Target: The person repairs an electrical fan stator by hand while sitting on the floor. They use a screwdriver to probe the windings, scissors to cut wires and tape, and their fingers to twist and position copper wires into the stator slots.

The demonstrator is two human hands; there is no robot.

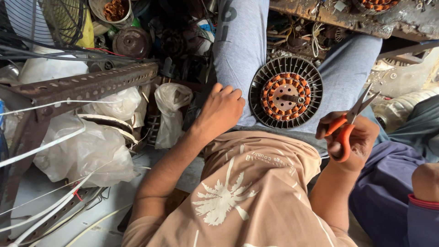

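A round black fan stator with copper coils lies in my lap between my grey-trousered thighs. My left hand rests curled against my left thigh, just left of the stator, with nothing in it. My right hand sits to the right of the stator and grips orange-handled scissors, whose blades point up and to the right, slightly apart.
A rusty perforated angle bar runs across the left, above white plastic bags and loose white cables. Motor parts and a fan grille crowd the top left. A cluttered workbench is at top right. Another person's arm enters at right.
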